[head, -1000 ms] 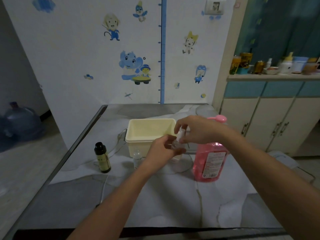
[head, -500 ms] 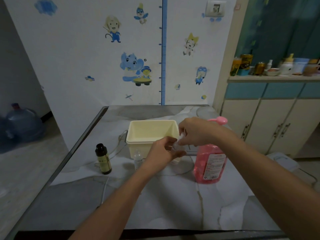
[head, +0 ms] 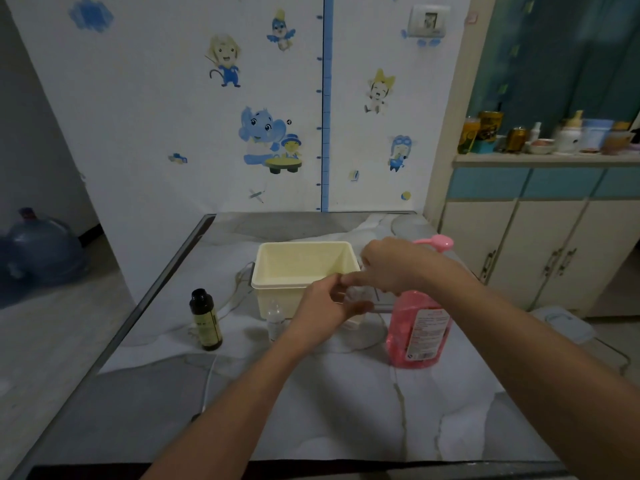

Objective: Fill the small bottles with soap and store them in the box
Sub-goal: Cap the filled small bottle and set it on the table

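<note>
A cream box (head: 304, 263) stands open on the table. In front of its right corner my left hand (head: 323, 308) holds a small clear bottle (head: 356, 296), mostly hidden by fingers. My right hand (head: 389, 266) pinches the top of that bottle from above. A second small clear bottle (head: 276, 315) stands on the table against the box's front. The pink soap pump bottle (head: 417, 329) stands to the right, partly behind my right forearm.
A dark brown bottle (head: 205, 319) stands left of the box. A white cable (head: 211, 375) runs across the table (head: 311, 417). The table's left edge drops to the floor. A cabinet (head: 540, 244) with jars on top is at the right.
My right hand has dropped lower onto the small bottle's top, and both hands have shifted slightly; the view has tilted a little. The other objects have not moved.
</note>
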Demonstrator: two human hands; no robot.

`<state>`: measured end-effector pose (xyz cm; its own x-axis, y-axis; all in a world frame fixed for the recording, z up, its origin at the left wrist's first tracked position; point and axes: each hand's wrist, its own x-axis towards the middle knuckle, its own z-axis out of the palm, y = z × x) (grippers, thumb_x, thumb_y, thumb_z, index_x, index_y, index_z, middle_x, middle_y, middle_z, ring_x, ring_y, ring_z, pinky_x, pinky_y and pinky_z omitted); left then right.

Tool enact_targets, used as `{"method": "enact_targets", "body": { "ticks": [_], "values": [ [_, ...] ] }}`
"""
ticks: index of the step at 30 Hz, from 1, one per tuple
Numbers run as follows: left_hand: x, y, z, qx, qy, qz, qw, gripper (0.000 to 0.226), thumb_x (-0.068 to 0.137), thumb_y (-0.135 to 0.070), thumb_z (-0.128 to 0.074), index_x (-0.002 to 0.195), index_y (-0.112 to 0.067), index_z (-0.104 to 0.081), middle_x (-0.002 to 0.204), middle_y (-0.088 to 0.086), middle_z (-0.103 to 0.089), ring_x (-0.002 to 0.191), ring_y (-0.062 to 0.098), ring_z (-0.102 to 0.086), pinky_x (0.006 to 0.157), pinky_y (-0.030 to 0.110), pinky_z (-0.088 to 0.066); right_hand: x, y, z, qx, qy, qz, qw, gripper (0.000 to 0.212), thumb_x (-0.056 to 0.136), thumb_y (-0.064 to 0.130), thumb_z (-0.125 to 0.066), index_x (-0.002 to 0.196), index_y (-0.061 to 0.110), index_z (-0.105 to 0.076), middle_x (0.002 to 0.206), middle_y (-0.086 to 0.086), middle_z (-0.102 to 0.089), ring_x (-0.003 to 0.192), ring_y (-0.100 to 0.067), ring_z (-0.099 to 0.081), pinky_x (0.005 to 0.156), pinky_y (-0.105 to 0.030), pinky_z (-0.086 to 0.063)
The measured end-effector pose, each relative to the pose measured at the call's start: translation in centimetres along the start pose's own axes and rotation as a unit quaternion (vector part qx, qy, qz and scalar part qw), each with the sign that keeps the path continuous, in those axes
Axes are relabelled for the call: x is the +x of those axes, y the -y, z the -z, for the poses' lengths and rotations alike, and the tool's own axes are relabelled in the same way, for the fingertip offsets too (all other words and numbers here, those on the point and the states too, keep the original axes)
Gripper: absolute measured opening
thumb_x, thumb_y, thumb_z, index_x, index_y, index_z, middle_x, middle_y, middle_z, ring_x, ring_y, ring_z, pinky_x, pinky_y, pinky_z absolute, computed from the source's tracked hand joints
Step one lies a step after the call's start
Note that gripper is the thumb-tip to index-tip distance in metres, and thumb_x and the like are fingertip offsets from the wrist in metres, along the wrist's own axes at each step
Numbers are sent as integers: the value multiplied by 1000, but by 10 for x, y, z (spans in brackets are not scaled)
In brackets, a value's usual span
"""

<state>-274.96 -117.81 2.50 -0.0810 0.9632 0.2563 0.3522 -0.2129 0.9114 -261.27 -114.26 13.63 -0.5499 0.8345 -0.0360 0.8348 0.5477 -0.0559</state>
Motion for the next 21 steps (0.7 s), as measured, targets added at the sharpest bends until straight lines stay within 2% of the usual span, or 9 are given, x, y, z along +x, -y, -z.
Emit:
{"method": "enact_targets", "body": {
  "ticks": [2,3,5,7,9,12,15,19,21],
  "values": [
    [-1,1,3,2,-2,-3,1000,38,62,-30,-88,92,-27,-66,89,-2,-73,84,16,-68,79,33,-57,-2,-3,2,50,36,25,998,36,82,50,-65,105,24,-55,91,3,-62,70,-13,-65,62,-29,-57],
    [-1,1,4,2,0,-3,1000,40,62,-30,-89,94,-26,-66,91,-3,-73,85,15,-69,80,33,-57,-3,-4,2,66,48,44,996,28,83,41,-65,105,28,-54,93,3,-63,72,-13,-66,61,-28,-57],
    [-1,0,6,2,-1,-1,1000,44,62,-30,-89,99,-22,-66,94,-2,-72,88,17,-68,81,33,-56,-3,-3,0,64,33,54,996,11,84,30,-61,93,23,-59,87,-1,-67,68,-15,-67,54,-25,-52],
    [-3,-1,6,5,-6,-6,1000,39,63,-31,-88,94,-22,-66,89,0,-71,84,20,-67,78,33,-55,-1,4,-4,33,10,25,999,26,86,40,-62,85,15,-63,76,-4,-69,62,-16,-67,49,-24,-49],
    [-4,-2,7,5,-10,-6,1000,34,64,-31,-88,89,-21,-66,85,5,-70,81,24,-65,74,35,-53,1,5,-6,27,0,0,1000,41,85,53,-61,91,13,-61,79,-2,-67,64,-16,-66,57,-29,-55],
    [-5,-2,9,-13,-1,5,1000,37,64,-27,-88,94,-19,-67,89,2,-72,83,19,-68,78,35,-55,-4,1,-2,95,26,44,994,33,84,44,-65,110,28,-53,91,5,-62,74,-13,-65,65,-28,-55],
    [-4,0,9,-10,2,4,1000,43,63,-27,-88,99,-18,-66,93,-1,-73,88,16,-69,81,32,-57,-6,0,-3,74,5,75,994,12,86,28,-61,98,25,-58,90,4,-62,76,-14,-62,61,-25,-49],
    [-6,1,5,-8,11,12,1000,39,62,-31,-88,93,-26,-65,91,-2,-71,88,16,-68,77,30,-56,-3,5,-9,29,-17,19,999,36,84,47,-66,97,14,-63,89,-3,-65,73,-17,-60,61,-29,-47],
    [-5,3,5,-5,8,8,1000,36,62,-34,-88,89,-31,-64,89,-6,-71,85,14,-68,75,28,-56,-3,5,-9,43,-20,27,998,35,85,46,-65,100,15,-63,90,-2,-64,74,-15,-58,65,-31,-49]
  ]
}}
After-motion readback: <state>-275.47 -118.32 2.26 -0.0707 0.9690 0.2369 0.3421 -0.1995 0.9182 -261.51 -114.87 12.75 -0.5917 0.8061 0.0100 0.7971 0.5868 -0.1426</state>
